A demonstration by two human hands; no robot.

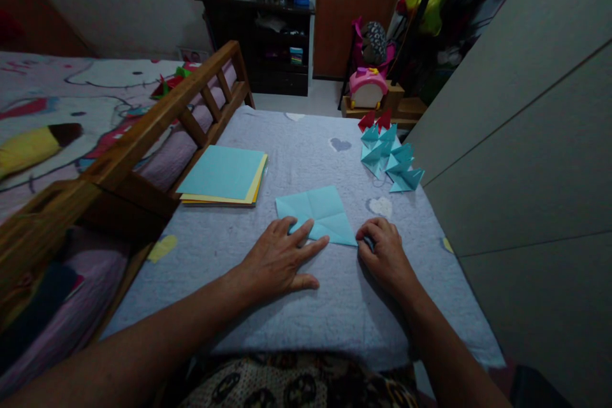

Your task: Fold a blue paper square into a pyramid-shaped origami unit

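Note:
A light blue square of paper (321, 207) with crossing crease lines lies in front of me. My left hand (287, 254) rests on its near left edge, fingers spread apart. By the paper's near right corner is my right hand (381, 250), with thumb and fingers drawn together. Whether it pinches the tip of that corner is hard to make out. To the left sits a stack of paper squares (222, 172), blue on top with yellow beneath. Folded blue paper pieces (380, 152) stand in a group at the far right, with red folded pieces (375, 121) behind them.
A pale cloth with heart shapes covers the table (268, 325). A wooden bed rail (143, 140) runs along the left side, beside a patterned bed. Close on the right is a pale cabinet (526, 140). A pink toy (368, 86) sits beyond the far edge.

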